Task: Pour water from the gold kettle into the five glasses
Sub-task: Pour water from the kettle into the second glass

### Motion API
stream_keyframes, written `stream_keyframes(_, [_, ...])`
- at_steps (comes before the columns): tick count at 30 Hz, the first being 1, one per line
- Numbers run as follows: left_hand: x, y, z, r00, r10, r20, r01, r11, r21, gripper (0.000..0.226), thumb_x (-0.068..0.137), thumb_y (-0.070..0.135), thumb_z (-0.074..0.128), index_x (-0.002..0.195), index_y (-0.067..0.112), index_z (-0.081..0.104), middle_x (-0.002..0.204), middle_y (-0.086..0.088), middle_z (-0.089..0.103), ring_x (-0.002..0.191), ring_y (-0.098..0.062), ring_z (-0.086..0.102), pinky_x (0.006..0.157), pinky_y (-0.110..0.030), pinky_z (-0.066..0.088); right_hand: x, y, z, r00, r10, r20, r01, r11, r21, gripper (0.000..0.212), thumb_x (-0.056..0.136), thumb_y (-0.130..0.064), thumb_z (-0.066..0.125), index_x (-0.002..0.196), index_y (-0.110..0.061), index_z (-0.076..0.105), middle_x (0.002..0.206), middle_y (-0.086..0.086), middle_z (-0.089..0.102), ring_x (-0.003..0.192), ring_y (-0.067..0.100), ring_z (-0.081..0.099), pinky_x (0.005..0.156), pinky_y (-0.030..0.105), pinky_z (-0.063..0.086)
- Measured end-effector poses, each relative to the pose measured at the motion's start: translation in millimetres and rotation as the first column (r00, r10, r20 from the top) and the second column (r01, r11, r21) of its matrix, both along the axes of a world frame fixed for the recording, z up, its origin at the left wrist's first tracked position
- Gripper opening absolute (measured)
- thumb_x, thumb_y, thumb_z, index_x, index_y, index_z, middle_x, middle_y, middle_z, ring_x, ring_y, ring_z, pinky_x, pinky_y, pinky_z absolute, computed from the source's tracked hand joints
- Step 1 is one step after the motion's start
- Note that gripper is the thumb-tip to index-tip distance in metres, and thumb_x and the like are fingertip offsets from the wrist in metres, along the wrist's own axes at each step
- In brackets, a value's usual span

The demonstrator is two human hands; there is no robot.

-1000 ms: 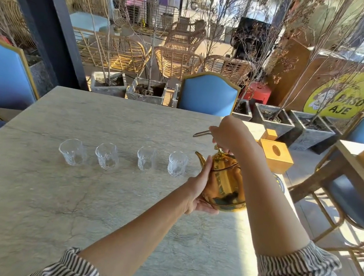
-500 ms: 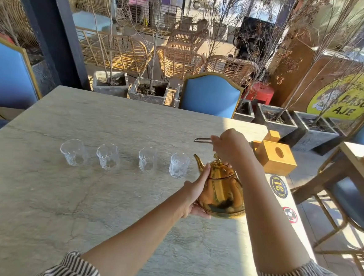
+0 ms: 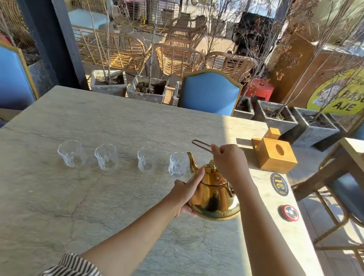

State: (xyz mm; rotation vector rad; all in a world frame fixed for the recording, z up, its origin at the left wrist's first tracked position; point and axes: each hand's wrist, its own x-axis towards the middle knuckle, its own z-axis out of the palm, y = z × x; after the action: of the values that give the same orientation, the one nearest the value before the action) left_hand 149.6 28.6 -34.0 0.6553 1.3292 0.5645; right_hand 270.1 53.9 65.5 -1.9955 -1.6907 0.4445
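Nearest, two bare forearms in striped sleeves reached out over the grey stone desk [image 3: 39, 202]. The left hand [image 3: 186, 191] lay flat against the left side of the gold kettle [image 3: 214, 195], fingers spread along its body, steadying it rather than closing around it. The right hand [image 3: 229, 161] was closed on the thin wire handle [image 3: 200, 144] above the lid, which stuck out to the left past the knuckles. The kettle sat right of centre, upright or nearly so, its base at or just above the desk; which, I could not tell. Its polished body was squat and round, bright with reflections, with a knobbed lid and a curved spout pointing at the nearest glass. Beyond it, four small clear faceted glasses [image 3: 106, 160] stood in a row running left, and all looked empty; a fifth was not visible, perhaps hidden behind the kettle. Judging by that, pouring had not begun and every glass remained to fill. Farther right sat a wooden box [image 3: 276, 156].
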Motion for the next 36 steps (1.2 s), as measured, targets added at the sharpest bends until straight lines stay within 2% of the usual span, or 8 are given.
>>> stream_keyframes(5, [-6.3, 1.8, 2.0, 1.0, 0.027, -0.001, -0.027, 0.999, 0.017, 0.135, 0.035, 0.092, 0.072, 0.134, 0.004, 0.051, 0.126, -0.018, 0.066, 0.107, -0.037, 0.071, 0.053, -0.047, 0.064, -1.8, -3.8, -3.1, 0.999, 0.036, -0.027, -0.034, 0.997, 0.073, 0.053, 0.099, -0.029, 0.05, 0.052, -0.005, 0.045, 0.05, 0.012, 0.044, 0.042, 0.018, 0.033, 0.043, 0.029, 0.025])
stream_keyframes(8, [-11.7, 1.0, 6.1, 0.999, 0.043, -0.015, -0.042, 0.999, 0.031, 0.119, 0.05, 0.087, 0.072, 0.134, 0.007, 0.045, 0.128, -0.016, 0.063, 0.111, -0.036, 0.069, 0.055, -0.045, 0.063, -6.3, -6.2, -1.5, 0.998, 0.061, -0.023, -0.058, 0.993, 0.098, 0.056, 0.099, -0.029, 0.049, 0.048, -0.009, 0.038, 0.046, 0.006, 0.039, 0.041, 0.017, 0.031, 0.043, 0.029, 0.024])
stream_keyframes(13, [-26.4, 0.8, 5.9, 0.997, 0.073, -0.027, -0.072, 0.996, 0.055, 0.139, 0.026, 0.093, 0.071, 0.132, 0.007, 0.046, 0.127, -0.016, 0.063, 0.109, -0.035, 0.069, 0.055, -0.044, 0.065, -20.4, -5.0, -1.9, 0.994, 0.102, -0.044, -0.097, 0.989, 0.113, 0.057, 0.1, -0.03, 0.049, 0.047, -0.012, 0.035, 0.043, 0.002, 0.036, 0.04, 0.015, 0.031, 0.044, 0.03, 0.024])
stream_keyframes(17, [-43.0, 2.3, 2.0, 0.993, 0.102, -0.062, -0.096, 0.991, 0.089, 0.122, 0.039, 0.091, 0.071, 0.119, 0.002, 0.049, 0.131, -0.019, 0.061, 0.115, -0.035, 0.066, 0.049, -0.037, 0.064, -34.4, -5.5, -3.1, 0.987, 0.141, -0.082, -0.129, 0.982, 0.141, 0.058, 0.1, -0.028, 0.049, 0.047, -0.013, 0.03, 0.042, 0.0, 0.031, 0.039, 0.014, 0.027, 0.043, 0.03, 0.022])
stream_keyframes(21, [-61.4, 3.5, -3.2, 0.989, 0.131, -0.07, -0.126, 0.989, 0.08, 0.132, 0.028, 0.092, 0.073, 0.126, 0.007, 0.05, 0.131, -0.016, 0.061, 0.116, -0.037, 0.065, 0.061, -0.053, 0.064, -50.2, -4.5, -7.2, 0.98, 0.181, -0.085, -0.169, 0.976, 0.136, 0.057, 0.101, -0.027, 0.048, 0.047, -0.013, 0.033, 0.043, 0.0, 0.033, 0.039, 0.013, 0.028, 0.039, 0.022, 0.02])
stream_keyframes(25, [-76.7, 1.9, -9.6, 0.989, 0.138, -0.057, -0.135, 0.989, 0.055, 0.131, 0.03, 0.092, 0.073, 0.128, 0.007, 0.053, 0.131, -0.016, 0.062, 0.116, -0.036, 0.065, 0.064, -0.054, 0.064, -65.8, -1.3, -10.9, 0.969, 0.219, -0.117, -0.207, 0.972, 0.11, 0.058, 0.101, -0.026, 0.048, 0.046, -0.014, 0.033, 0.042, -0.002, 0.032, 0.038, 0.012, 0.028, 0.036, 0.019, 0.022])
stream_keyframes(29, [-87.0, 0.8, -12.2, 0.99, 0.125, -0.062, -0.124, 0.992, 0.024, 0.141, 0.025, 0.095, 0.07, 0.133, 0.005, 0.055, 0.131, -0.016, 0.064, 0.113, -0.035, 0.067, 0.051, -0.041, 0.064, -81.2, 6.6, -12.1, 0.967, 0.222, -0.122, -0.219, 0.975, 0.041, 0.053, 0.101, -0.028, 0.047, 0.051, -0.011, 0.037, 0.046, 0.002, 0.036, 0.04, 0.015, 0.03, 0.041, 0.025, 0.023])
stream_keyframes(36, [-90.6, -4.0, -0.9, 0.993, 0.12, -0.024, -0.12, 0.993, -0.014, 0.14, 0.02, 0.095, 0.064, 0.128, 0.007, 0.059, 0.121, -0.016, 0.07, 0.107, -0.036, 0.07, 0.067, -0.051, 0.066, -102.6, 23.7, -6.2, 0.983, 0.173, -0.055, -0.177, 0.979, -0.097, 0.047, 0.101, -0.031, 0.044, 0.075, 0.004, 0.063, 0.066, 0.013, 0.061, 0.058, 0.025, 0.056, 0.051, 0.027, 0.041])
